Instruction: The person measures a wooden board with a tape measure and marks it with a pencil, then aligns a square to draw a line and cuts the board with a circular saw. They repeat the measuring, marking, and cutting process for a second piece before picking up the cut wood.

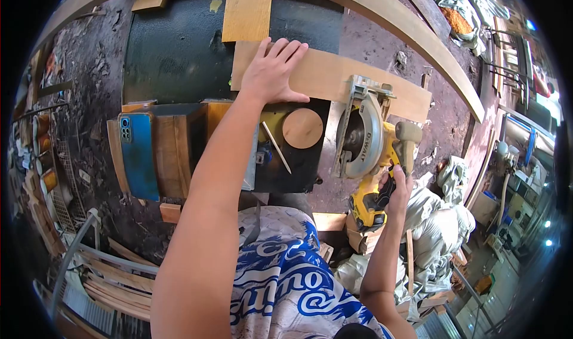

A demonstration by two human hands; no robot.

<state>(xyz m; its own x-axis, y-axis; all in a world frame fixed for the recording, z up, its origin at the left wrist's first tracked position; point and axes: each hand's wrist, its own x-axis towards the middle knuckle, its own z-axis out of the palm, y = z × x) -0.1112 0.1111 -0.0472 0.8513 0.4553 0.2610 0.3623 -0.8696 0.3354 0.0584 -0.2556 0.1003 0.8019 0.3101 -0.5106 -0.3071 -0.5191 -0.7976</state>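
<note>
My left hand [274, 70] lies flat with fingers spread on a light wooden board [328, 76], pressing it against the dark work table [173, 70]. The board's right part sticks out past the table's edge. In my right hand [399, 186] is the rear handle of a yellow DeWalt circular saw [373, 139]. Its base plate rests at the board, toward the overhanging end. A round wooden disc [302, 128] and a pencil [276, 148] lie on the table just below the board. Whether the blade touches the wood is hidden by the guard.
A blue phone [141, 160] rests on wooden blocks at left. Another wooden piece [248, 13] lies beyond my left hand. One long curved-looking plank [430, 40] spans the far side. White sacks [439, 219] and offcuts sit on the floor at right; a metal rack with lumber [113, 279] stands lower left.
</note>
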